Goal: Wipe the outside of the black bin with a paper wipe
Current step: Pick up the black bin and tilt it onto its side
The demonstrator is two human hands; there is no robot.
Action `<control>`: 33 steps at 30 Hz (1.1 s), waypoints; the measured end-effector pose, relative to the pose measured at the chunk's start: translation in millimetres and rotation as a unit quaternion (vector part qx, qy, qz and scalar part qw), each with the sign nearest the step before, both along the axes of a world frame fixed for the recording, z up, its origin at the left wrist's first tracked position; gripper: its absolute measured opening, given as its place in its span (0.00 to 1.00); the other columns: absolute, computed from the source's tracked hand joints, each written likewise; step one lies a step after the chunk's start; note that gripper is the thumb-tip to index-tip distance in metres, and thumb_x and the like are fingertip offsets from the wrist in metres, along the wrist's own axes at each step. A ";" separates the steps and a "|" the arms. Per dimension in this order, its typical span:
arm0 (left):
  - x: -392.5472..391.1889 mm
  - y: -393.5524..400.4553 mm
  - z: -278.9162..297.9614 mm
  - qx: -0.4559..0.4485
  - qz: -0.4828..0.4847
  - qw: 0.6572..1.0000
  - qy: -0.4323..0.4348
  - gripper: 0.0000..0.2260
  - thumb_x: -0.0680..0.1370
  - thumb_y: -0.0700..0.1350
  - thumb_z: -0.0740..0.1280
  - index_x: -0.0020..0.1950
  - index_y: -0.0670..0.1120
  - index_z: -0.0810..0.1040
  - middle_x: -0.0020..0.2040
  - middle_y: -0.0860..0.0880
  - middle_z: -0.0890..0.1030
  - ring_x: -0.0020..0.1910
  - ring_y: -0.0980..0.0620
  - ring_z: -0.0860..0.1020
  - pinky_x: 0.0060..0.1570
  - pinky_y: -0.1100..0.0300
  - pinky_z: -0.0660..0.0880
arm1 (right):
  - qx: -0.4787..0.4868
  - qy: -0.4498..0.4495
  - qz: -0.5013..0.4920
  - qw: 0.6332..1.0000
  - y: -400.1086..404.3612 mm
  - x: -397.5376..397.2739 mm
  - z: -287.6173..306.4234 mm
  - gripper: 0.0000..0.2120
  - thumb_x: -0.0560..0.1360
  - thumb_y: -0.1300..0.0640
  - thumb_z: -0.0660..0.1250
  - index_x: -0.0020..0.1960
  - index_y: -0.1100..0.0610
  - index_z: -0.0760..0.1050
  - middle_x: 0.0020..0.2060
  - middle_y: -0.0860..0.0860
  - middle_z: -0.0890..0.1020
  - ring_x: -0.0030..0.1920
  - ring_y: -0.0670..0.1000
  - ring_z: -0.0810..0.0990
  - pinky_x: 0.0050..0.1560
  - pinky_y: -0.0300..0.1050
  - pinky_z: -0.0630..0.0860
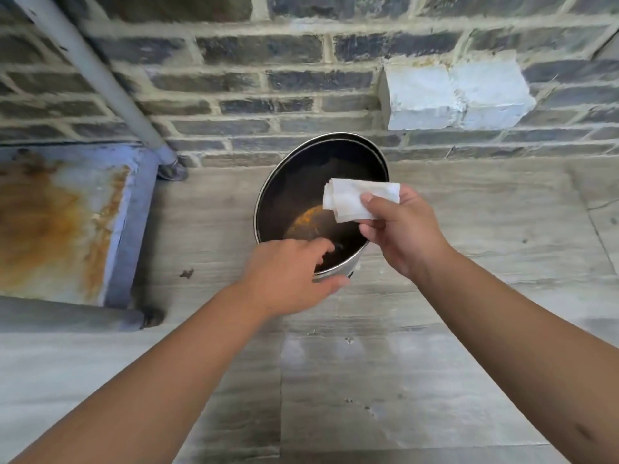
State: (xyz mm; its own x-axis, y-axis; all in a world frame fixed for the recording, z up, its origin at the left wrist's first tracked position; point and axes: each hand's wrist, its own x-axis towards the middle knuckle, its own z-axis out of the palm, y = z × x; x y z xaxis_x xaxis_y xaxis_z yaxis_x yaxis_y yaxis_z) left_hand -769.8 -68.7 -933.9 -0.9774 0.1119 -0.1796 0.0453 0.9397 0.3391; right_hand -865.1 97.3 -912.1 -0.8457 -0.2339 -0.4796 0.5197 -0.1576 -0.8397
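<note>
A round black bin [301, 182] stands on the floor near a brick wall, seen from above, with a rusty orange stain at its bottom. My left hand [291, 276] grips the bin's near rim, fingers inside and thumb outside. My right hand [402, 232] hovers over the bin's right side and pinches a folded white paper wipe [355, 202] between thumb and fingers. The bin's outer wall is mostly hidden from this angle.
A rusty blue-grey metal shelf [67, 222] with a slanted leg [97, 75] stands at the left. A white painted block [455, 95] sticks out of the brick wall [268, 78] at the upper right. Grey stone floor [368, 380] spreads in front of the bin.
</note>
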 end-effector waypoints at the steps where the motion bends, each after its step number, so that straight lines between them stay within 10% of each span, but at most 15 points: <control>1: 3.3 3.8 -5.5 -0.072 -0.044 0.996 0.024 0.27 0.68 0.72 0.52 0.56 0.56 0.74 0.45 0.57 0.82 0.45 0.52 0.81 0.38 0.57 0.67 | 0.001 0.003 0.001 1.000 0.6 0.2 -1.3 0.10 0.75 0.62 0.69 0.56 0.59 0.76 0.42 0.53 0.83 0.37 0.47 0.82 0.31 0.37 0.76; 13: -17.1 5.7 -1.3 -0.123 -0.005 0.992 0.030 0.20 0.76 0.60 0.61 0.31 0.51 0.61 0.33 0.51 0.75 0.37 0.44 0.77 0.32 0.56 0.63 | -0.029 0.070 -0.045 0.996 15.4 -11.4 13.4 0.07 0.75 0.64 0.68 0.45 0.53 0.74 0.43 0.52 0.82 0.43 0.51 0.83 0.39 0.43 0.81; 18: -30.4 -25.0 23.5 0.094 0.138 0.986 -0.027 0.11 0.69 0.61 0.67 0.36 0.54 0.77 0.32 0.57 0.81 0.35 0.55 0.79 0.34 0.58 0.73 | -0.066 0.112 -0.122 0.984 24.8 -26.6 21.2 0.08 0.76 0.63 0.66 0.45 0.51 0.74 0.46 0.50 0.80 0.45 0.48 0.82 0.44 0.45 0.80; 25: -4.7 -46.2 0.6 0.477 0.287 0.827 -0.082 0.09 0.71 0.48 0.73 0.46 0.44 0.83 0.43 0.48 0.85 0.43 0.49 0.83 0.42 0.58 0.74 | 0.042 0.202 -0.112 0.972 19.4 -31.0 7.5 0.14 0.78 0.63 0.63 0.47 0.45 0.80 0.49 0.48 0.81 0.50 0.47 0.82 0.45 0.40 0.78; 33: 9.6 -48.1 -27.3 0.490 0.298 0.816 -0.073 0.10 0.70 0.53 0.71 0.50 0.57 0.83 0.49 0.54 0.85 0.49 0.54 0.83 0.50 0.55 0.76 | 0.198 0.280 -0.040 0.938 29.2 -25.0 -30.4 0.14 0.78 0.62 0.62 0.53 0.46 0.79 0.48 0.41 0.82 0.51 0.45 0.80 0.54 0.49 0.79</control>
